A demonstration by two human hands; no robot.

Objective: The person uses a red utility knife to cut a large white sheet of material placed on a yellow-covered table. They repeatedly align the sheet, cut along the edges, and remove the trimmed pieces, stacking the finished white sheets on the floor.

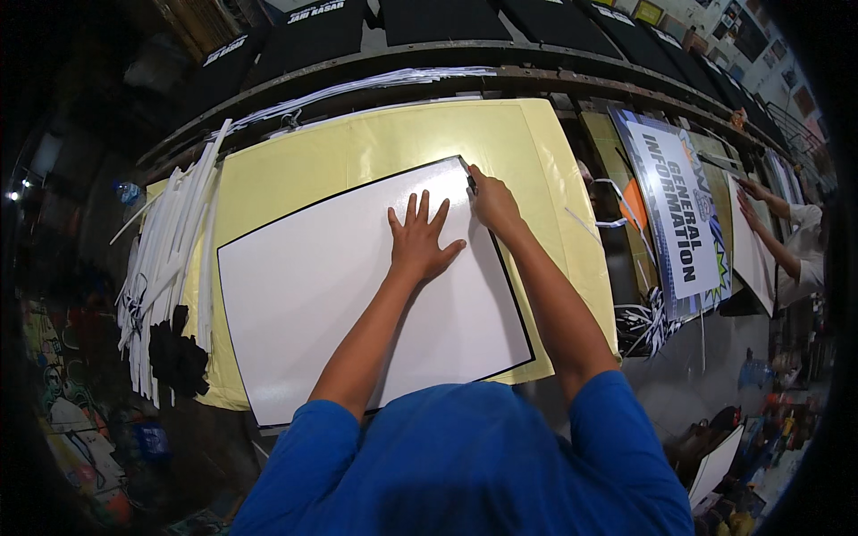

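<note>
Right hand (497,205): is gripping a small dark tool (472,182), apparently a cutter, with the fingers curling around it; whether its tip is touching the surface below cannot be told at this size
Left hand (416,245): is lying flat on the panel, fingers spreading toward the far edge and thumb pointing right; nothing is being grasped
White panel (313,304): is lying on the yellow sheet (295,161) directly in front of the person, the blue shirt (447,447) hiding part of its near edge
Long axis: is running from left to right at a slant, the right end sitting farther from the person than the left
Black border (524,332): is framing the panel, its right-hand stretch running from the far right corner back toward the person, just left of the right forearm
Nearer hand: the right is standing closest to that corner, the tool sitting along the right-hand border; the left is resting inward, left of the tool and closer to the person
Left flank: white strips (174,250) are lying beside the panel, apart from both hands
</note>
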